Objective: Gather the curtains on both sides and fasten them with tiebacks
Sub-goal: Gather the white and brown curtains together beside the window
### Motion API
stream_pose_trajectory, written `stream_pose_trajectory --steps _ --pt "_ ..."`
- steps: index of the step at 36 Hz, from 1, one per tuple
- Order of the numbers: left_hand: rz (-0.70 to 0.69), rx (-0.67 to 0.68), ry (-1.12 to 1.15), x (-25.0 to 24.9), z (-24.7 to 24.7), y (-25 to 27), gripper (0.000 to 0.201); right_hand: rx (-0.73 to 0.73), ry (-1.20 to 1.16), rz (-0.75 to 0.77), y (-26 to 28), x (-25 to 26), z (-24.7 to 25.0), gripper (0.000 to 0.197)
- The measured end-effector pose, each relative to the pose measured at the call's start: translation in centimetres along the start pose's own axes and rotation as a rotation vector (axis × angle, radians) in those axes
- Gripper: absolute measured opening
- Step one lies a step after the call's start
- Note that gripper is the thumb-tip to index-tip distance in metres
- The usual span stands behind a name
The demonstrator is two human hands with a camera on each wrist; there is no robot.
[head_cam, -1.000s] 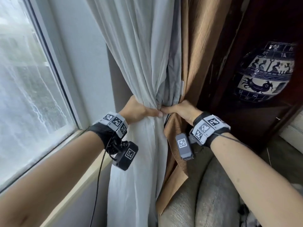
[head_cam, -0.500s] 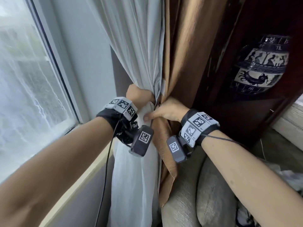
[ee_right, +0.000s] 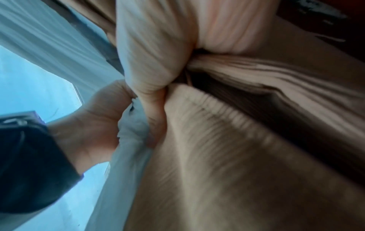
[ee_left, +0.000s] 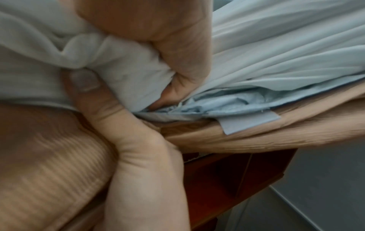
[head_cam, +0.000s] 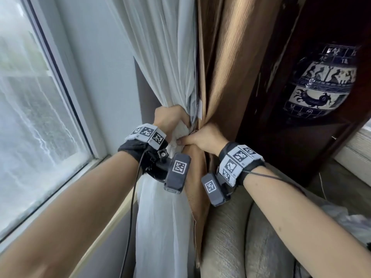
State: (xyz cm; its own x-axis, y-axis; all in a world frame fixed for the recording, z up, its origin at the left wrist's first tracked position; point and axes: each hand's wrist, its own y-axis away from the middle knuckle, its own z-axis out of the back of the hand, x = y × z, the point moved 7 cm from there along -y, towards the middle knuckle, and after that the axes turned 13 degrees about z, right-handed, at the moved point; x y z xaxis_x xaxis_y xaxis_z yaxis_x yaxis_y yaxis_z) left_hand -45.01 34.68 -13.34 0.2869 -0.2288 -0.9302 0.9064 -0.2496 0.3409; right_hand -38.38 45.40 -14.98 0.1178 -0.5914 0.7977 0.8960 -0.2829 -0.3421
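Note:
A white sheer curtain hangs beside a brown ribbed curtain. My left hand grips the gathered white cloth, fingers curled round the bunch. My right hand grips the brown curtain right next to it, thumb pressed against the white folds. In the left wrist view the left fingers wrap the white curtain, and the right thumb lies below them. In the right wrist view the right hand clutches the brown curtain. A small pale label sticks out between the curtains.
The window and its sill lie to the left. A dark wooden cabinet holding a blue-and-white vase stands close on the right. A grey cushion sits below my right arm. A black cable hangs from my left wrist.
Both hands have come closer together and pulled the two curtains into one tighter bunch. My left hand has turned and risen a little on the white cloth.

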Motion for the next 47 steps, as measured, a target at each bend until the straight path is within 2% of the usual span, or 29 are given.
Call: stream_pose_trajectory --steps 2,4,5,7,11,16,22,28,30,33,35,38,41,43,47 --pt "0.012 -0.031 0.033 -0.3 0.1 -0.3 0.020 -0.041 0.013 -0.003 -0.2 -0.4 0.5 0.054" --pt "0.027 -0.051 0.040 -0.3 0.0 -0.7 0.022 -0.104 0.052 -0.021 -0.6 -0.6 1.1 0.076" --pt "0.013 -0.040 0.025 -0.4 -0.1 -0.7 0.017 -0.109 0.026 -0.039 -0.7 -0.7 1.3 0.074" --pt "-0.016 0.006 -0.004 -0.6 -0.3 -0.6 0.010 -0.065 -0.078 -0.106 -0.9 -1.0 1.6 0.051" --pt "0.016 0.077 -0.026 -0.6 0.0 -0.7 0.019 0.023 -0.252 -0.191 -1.0 -1.7 1.9 0.037" --pt "0.003 0.224 -0.100 -0.3 -0.6 0.0 0.023 -0.058 -0.339 -0.234 -1.1 -3.0 1.7 0.041" --pt "-0.041 0.194 -0.023 -0.3 0.0 -0.8 0.018 -0.099 -0.360 -0.195 -1.7 -2.9 1.3 0.029" --pt "-0.019 0.222 -0.108 -0.5 0.3 -0.8 0.018 -0.071 -0.350 -0.126 -1.8 -2.2 1.0 0.044" --pt "-0.003 0.263 -0.153 -0.7 0.3 -0.4 0.028 -0.040 -0.365 -0.152 -1.8 -2.3 1.0 0.045" --pt "0.027 0.380 -0.251 -0.6 -0.4 -0.1 0.061 0.038 -0.389 -0.202 -1.7 -2.5 1.0 0.049" --pt "0.028 0.413 -0.252 -0.5 -0.8 -0.1 0.065 0.055 -0.397 -0.231 -1.5 -2.7 1.2 0.050" --pt "0.019 0.380 -0.207 -0.7 -0.9 0.7 0.050 0.025 -0.389 -0.253 -1.2 -2.8 1.7 0.044" --pt "-0.006 0.283 -0.121 -0.7 -0.6 0.5 0.031 -0.018 -0.341 -0.248 -1.0 -2.5 2.0 0.033" --pt "-0.029 0.230 -0.072 -0.8 -0.5 0.4 0.032 -0.040 -0.324 -0.243 -1.1 -2.4 2.1 0.033" --pt "0.005 0.240 -0.067 -0.4 -0.5 0.3 0.041 -0.002 -0.369 -0.228 -0.9 -2.1 1.8 0.027"
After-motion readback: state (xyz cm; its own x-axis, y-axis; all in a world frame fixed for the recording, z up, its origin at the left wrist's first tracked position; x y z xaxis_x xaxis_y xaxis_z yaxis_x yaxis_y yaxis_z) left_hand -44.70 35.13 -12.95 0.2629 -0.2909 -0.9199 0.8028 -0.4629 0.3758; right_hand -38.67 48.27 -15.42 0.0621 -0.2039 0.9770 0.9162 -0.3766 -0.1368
